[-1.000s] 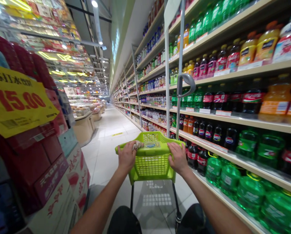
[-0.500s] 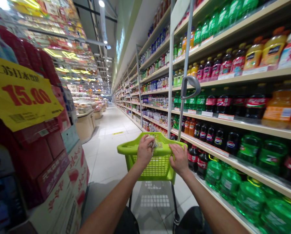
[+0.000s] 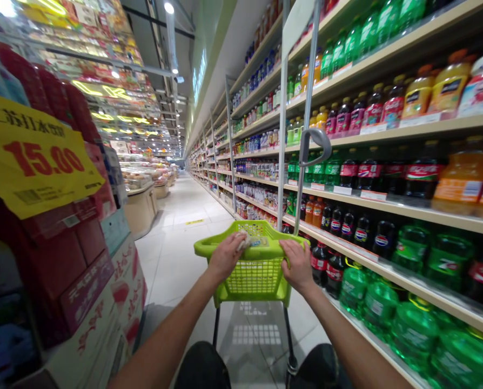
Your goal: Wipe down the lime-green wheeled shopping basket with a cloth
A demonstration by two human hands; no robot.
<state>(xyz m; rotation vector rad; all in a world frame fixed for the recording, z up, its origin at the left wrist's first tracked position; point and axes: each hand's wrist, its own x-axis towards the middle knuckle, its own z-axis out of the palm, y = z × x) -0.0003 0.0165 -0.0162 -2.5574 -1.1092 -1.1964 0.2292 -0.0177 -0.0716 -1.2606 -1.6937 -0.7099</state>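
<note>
A lime-green shopping cart (image 3: pixel 263 254) with a mesh basket stands right in front of me. My left hand (image 3: pixel 226 256) lies over the left part of its handle bar, fingers closed on a crumpled whitish cloth (image 3: pixel 243 241), which could also be a tissue. The cloth rests against the bar, beside a clear panel (image 3: pixel 259 241) set in the handle. At the right end of the bar is my right hand (image 3: pixel 297 263), its fingers wrapped over the edge. Little of the basket's inside can be seen from here.
Long shelves of drink bottles (image 3: pixel 375 232) run along the right, with a metal pole bearing a grey handle (image 3: pixel 315 146) close by. Stacked drink cartons (image 3: pixel 83 270) under a yellow price sign (image 3: pixel 39 156) stand at left. A tiled aisle (image 3: pixel 172 237) stretches ahead.
My left hand has slid left and slightly down along the handle bar with the cloth, uncovering more of the clear panel. My right hand stays on the bar.
</note>
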